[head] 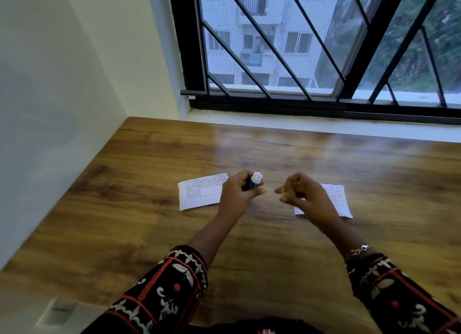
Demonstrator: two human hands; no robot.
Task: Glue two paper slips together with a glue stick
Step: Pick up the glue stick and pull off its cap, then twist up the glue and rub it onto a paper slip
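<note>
Glossy wood-grain table (149, 234), 2 flat paper slips (199, 196)

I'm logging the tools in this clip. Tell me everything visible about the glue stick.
The glue stick is a small tube with a dark blue body and a white end pointing up and away. It is held off the wooden table, tilted, gripped in the left hand, whose fingers hide most of the body.

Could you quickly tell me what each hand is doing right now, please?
Left hand: closed around the glue stick.
Right hand: fingers curled; contents cannot be told.
</note>
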